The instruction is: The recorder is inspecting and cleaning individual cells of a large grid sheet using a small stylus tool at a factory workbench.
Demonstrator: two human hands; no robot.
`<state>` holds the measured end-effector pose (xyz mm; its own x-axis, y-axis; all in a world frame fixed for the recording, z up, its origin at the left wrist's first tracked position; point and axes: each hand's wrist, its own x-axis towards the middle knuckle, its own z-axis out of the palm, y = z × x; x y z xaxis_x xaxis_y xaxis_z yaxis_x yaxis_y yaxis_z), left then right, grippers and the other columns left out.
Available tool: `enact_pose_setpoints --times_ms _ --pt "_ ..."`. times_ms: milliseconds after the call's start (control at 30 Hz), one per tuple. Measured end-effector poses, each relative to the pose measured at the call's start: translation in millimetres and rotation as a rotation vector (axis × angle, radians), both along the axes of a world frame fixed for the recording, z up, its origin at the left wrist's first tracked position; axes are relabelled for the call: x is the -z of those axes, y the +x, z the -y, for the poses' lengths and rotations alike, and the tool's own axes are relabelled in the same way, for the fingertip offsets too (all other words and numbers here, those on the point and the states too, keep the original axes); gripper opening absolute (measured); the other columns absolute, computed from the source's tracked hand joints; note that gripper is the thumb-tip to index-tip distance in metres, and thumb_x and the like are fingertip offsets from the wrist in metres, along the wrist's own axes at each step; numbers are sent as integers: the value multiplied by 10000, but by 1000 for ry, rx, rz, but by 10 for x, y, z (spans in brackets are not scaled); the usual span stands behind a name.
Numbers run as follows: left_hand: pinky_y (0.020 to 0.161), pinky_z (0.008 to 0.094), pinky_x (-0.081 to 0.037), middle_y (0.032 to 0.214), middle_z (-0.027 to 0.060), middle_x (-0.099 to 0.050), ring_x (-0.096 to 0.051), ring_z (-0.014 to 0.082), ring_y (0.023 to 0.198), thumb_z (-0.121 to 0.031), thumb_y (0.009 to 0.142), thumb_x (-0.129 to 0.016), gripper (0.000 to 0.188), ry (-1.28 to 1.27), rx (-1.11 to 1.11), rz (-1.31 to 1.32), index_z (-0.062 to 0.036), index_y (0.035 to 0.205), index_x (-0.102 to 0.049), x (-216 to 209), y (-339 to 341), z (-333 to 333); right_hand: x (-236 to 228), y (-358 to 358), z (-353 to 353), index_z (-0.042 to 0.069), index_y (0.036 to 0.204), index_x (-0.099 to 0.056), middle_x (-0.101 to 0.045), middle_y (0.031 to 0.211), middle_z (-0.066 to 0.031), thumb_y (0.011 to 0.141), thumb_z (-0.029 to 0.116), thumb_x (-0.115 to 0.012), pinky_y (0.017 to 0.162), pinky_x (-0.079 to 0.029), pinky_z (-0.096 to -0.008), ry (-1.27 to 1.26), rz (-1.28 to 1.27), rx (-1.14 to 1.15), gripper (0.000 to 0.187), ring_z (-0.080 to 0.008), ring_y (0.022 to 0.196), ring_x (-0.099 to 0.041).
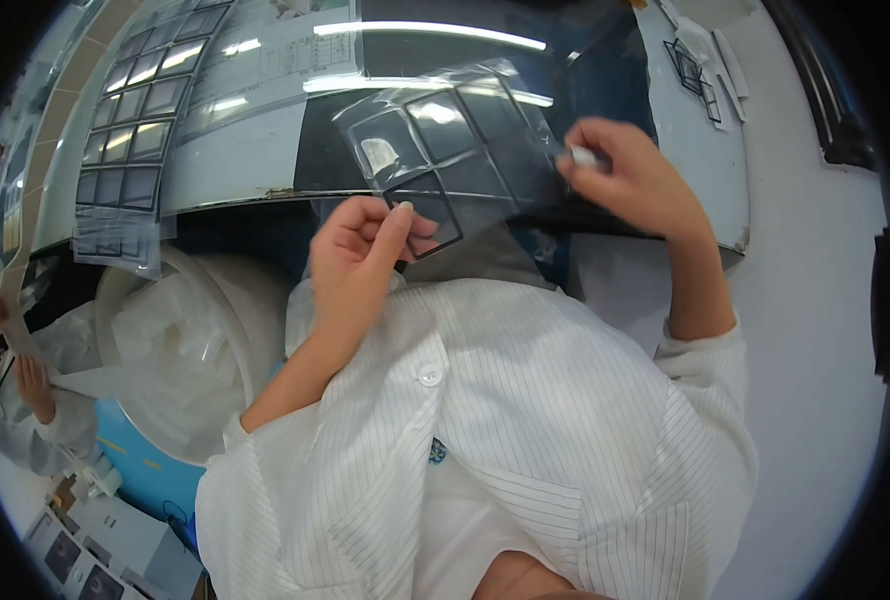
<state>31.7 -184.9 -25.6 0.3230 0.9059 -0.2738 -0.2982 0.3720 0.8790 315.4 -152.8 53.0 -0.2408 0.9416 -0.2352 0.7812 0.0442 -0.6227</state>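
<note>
My left hand [355, 250] pinches the lower left corner of a clear plastic sheet [490, 150] bearing several black rectangular frames. The thumb lies on top, and the fingers show through from beneath. The sheet is tilted above the table's front edge, its film glinting under the lamps. Just right of the sheet, my right hand [630, 175] is closed, thumb and fingers together. A small white thing [583, 156] shows at its fingertips; blur hides what it is.
On the table's left lies a long strip of similar black-framed sheets [140, 105], overhanging the front edge. Below stands a white bin [245, 330] with crumpled clear film. Loose black frames [687, 68] and white scraps lie at the far right. Another person's hand [33, 385] shows at far left.
</note>
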Motion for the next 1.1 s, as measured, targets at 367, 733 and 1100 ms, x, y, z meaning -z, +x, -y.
enact_pose_setpoints --times_ms 367,733,1100 --pt "647 231 -555 825 92 -674 -671 132 744 11 891 -634 610 176 18 -204 -41 1438 -366 -190 -221 -162 -52 -173 520 18 837 -610 -535 738 3 849 88 -702 546 -334 -217 -133 -221 182 117 -60 636 -439" --pt "632 207 -536 849 98 -713 -677 102 731 -28 892 -638 598 139 237 -234 -57 1444 -409 -204 -297 -301 102 -745 227 70 1056 -718 -538 780 -37 794 -13 -717 534 -408 -245 634 -94 -218 275 -122 635 -517" --pt "582 167 -480 821 84 -733 -683 88 670 -111 881 -686 618 77 275 -207 -99 1442 -426 -257 -349 -338 152 -995 66 85 1015 -727 -523 729 -29 769 -8 -735 507 -413 -269 683 -5 -328 263 -139 588 -511"
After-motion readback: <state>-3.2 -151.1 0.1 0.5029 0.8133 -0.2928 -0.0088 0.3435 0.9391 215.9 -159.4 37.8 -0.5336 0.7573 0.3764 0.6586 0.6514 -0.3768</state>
